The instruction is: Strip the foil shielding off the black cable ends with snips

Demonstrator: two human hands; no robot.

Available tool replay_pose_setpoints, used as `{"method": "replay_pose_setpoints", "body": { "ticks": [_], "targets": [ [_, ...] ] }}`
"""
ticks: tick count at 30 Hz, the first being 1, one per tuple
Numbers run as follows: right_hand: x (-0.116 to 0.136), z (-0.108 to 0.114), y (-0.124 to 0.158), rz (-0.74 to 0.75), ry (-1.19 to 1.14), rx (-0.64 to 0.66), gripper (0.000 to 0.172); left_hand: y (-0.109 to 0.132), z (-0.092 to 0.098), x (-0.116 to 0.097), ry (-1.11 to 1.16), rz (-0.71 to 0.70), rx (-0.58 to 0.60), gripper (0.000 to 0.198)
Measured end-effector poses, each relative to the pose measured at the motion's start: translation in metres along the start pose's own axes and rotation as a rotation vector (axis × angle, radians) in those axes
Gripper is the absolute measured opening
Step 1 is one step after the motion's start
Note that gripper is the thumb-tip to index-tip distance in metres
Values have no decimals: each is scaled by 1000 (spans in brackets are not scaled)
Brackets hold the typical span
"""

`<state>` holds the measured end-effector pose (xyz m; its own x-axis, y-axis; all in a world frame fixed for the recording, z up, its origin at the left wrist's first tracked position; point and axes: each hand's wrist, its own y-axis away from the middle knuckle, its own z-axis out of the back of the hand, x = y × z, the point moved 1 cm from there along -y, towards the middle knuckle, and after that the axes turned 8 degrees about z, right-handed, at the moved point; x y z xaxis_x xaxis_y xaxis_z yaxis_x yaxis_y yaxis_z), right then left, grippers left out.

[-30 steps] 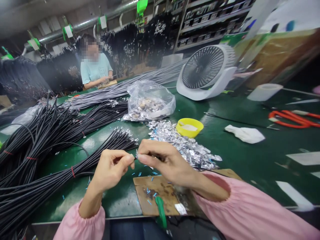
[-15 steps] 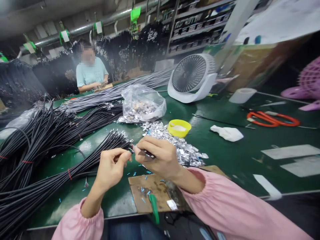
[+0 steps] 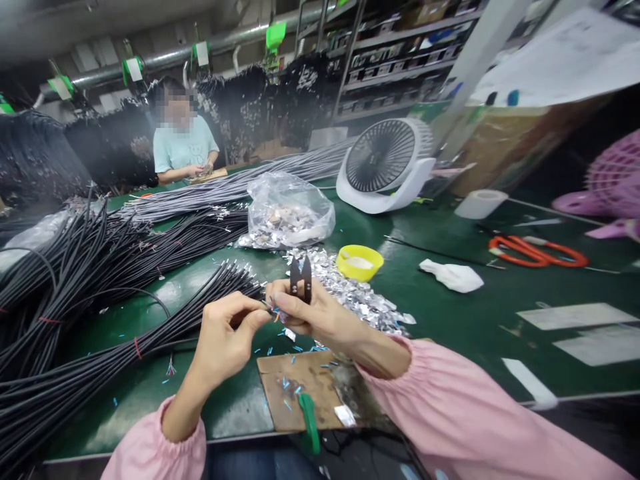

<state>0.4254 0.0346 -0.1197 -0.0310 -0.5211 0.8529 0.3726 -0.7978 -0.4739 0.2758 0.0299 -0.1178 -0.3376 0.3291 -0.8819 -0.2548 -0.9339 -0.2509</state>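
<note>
My left hand (image 3: pixel 225 337) pinches the stripped end of a black cable (image 3: pixel 165 347) that runs off to the left. My right hand (image 3: pixel 313 313) meets it fingertip to fingertip and grips small black thread snips (image 3: pixel 301 279), whose blades stick up above the fingers. Both hands hover just above a brown board (image 3: pixel 300 387) at the table's near edge. Tiny blue and white wire offcuts lie scattered around the board. A heap of shiny foil scraps (image 3: pixel 350 293) lies just behind my right hand.
Thick bundles of black cables (image 3: pixel 75 280) fill the left of the green table (image 3: pixel 450 320). Behind are a clear bag of scraps (image 3: pixel 287 213), a yellow bowl (image 3: pixel 360 261), a white fan (image 3: pixel 383 163), tape roll (image 3: pixel 481 203), orange scissors (image 3: pixel 537 252), white rag (image 3: pixel 453 275). Another person (image 3: pixel 183 143) sits opposite.
My right hand has turned so the snips' blades now point upward instead of lying hidden in the palm. Both hands stay joined at the cable end. The view has shifted slightly.
</note>
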Motion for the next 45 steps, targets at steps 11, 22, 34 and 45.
{"method": "replay_pose_setpoints", "body": {
  "ticks": [11,22,34,45],
  "targets": [
    [8,20,1,567,746,-440,15,4,6,1,100,262,122,39],
    [5,13,5,542,725,-418,16,4,2,2,108,271,92,32],
    [6,12,8,621,745,-369,17,5,-1,0,82,266,102,30],
    [9,7,2,424,449,-324,8,4,2,-6,191,194,-92,19]
  ]
}}
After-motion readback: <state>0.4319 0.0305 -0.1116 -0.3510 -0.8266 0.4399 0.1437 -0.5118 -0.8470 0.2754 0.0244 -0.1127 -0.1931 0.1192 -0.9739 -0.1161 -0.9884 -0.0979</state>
